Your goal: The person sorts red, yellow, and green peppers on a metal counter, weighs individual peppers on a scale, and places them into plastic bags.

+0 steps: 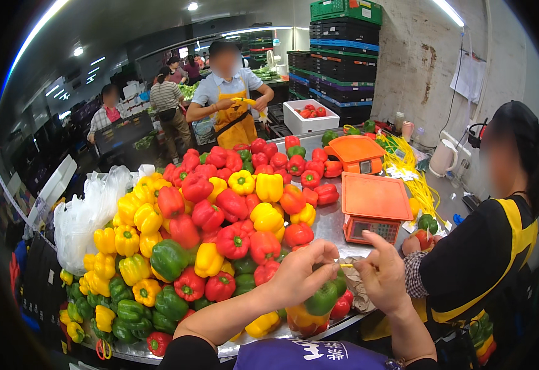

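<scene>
A thin yellow strip (347, 265) is stretched between my hands above the front edge of the table. My left hand (304, 270) pinches one end between thumb and fingers. The other end is at the thumb and finger of my right hand (382, 273), whose index finger points up. Just below my left hand stands a see-through bag (308, 319) holding a green, a yellow and a red bell pepper; my hand partly hides its top. Beside it lie red bell peppers (341, 307) and a crumpled brownish cloth or paper (358, 284).
A large heap of red, yellow and green bell peppers (232, 240) covers the table's left and middle. Clear plastic bags (91, 217) lie left. Two orange scales (375, 196) and yellow net strips (405, 162) are right. A co-worker (472, 259) sits close right; another (232, 92) stands opposite.
</scene>
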A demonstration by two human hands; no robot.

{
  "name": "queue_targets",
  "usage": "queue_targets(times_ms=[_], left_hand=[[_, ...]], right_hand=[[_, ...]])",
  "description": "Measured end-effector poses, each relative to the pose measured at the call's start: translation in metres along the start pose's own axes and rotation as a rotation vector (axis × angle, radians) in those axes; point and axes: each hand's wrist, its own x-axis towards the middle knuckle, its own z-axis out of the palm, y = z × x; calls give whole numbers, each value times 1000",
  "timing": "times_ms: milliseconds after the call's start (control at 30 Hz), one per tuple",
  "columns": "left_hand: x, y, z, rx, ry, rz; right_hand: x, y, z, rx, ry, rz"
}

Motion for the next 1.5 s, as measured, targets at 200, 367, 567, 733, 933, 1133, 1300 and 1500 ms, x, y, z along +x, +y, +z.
queue_targets(times_ms=[200, 367, 567, 733, 933, 1133, 1300, 1500], left_hand=[[6, -2, 0, 310, -180, 270], [5, -7, 2, 380, -80, 311], [6, -9, 0, 392, -72, 325], [8, -13, -2, 406, -112, 286], [8, -7, 3, 449, -178, 335], [7, -10, 4, 450, -150, 307], [11, -7, 2, 434, -170, 313], [9, -3, 3, 323, -95, 206]], right_hand=[[-3, 18, -9, 1340, -151, 481], [4, 2, -9, 1426, -115, 539], [5, 3, -4, -100, 14, -248], [0, -3, -18, -31, -52, -61], [-11, 14, -11, 1454, -166, 494], [-3, -4, -10, 738, -88, 384], [0, 1, -7, -203, -23, -219], [-6, -10, -18, 411, -149, 277]])
